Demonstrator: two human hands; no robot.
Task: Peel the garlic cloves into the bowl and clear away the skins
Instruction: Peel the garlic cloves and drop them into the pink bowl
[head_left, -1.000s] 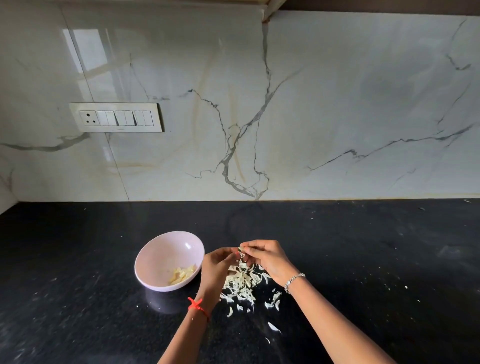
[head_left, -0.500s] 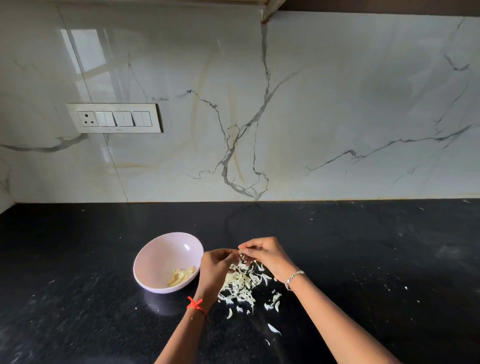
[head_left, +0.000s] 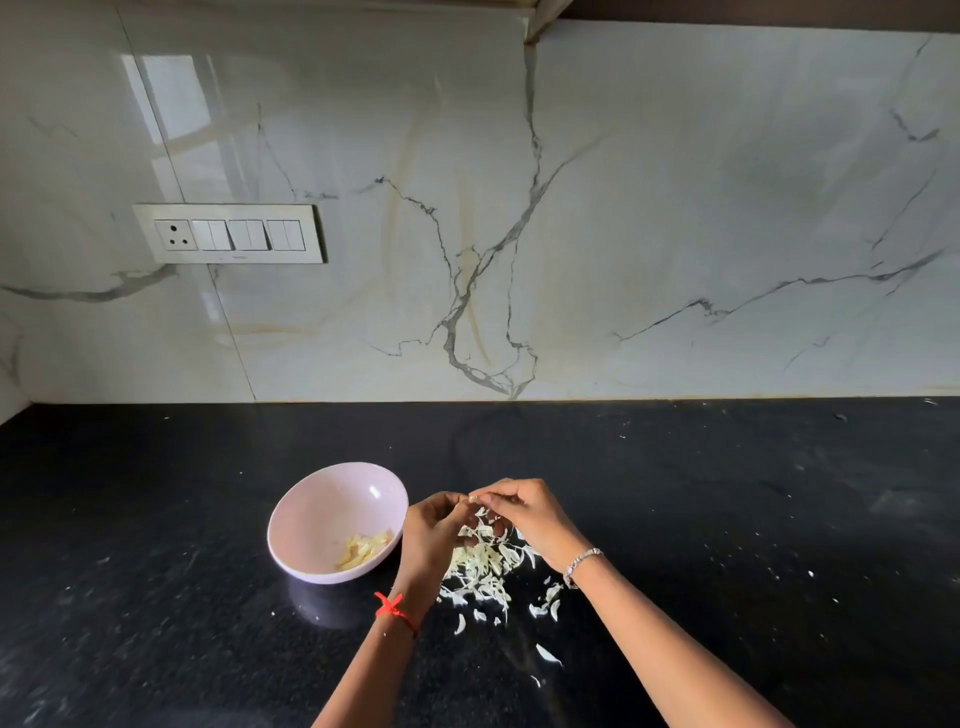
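Clove (head_left: 474, 498) is pinched between the fingertips of the left hand (head_left: 434, 525) and right hand (head_left: 519, 512), both curled onto it. They work directly above the skins pile (head_left: 483, 566), likely so peelings fall onto one heap at their 6 o'clock rather than scattering over the tabletop (head_left: 727, 519). Bowl (head_left: 311, 514) sits just beside the left hand at its 9 o'clock, a short drop for the finished clove, with peeled cloves (head_left: 366, 551) already inside. Versus half a second ago, almost nothing differs: same pinch, same spot, bowl and pile unmoved.
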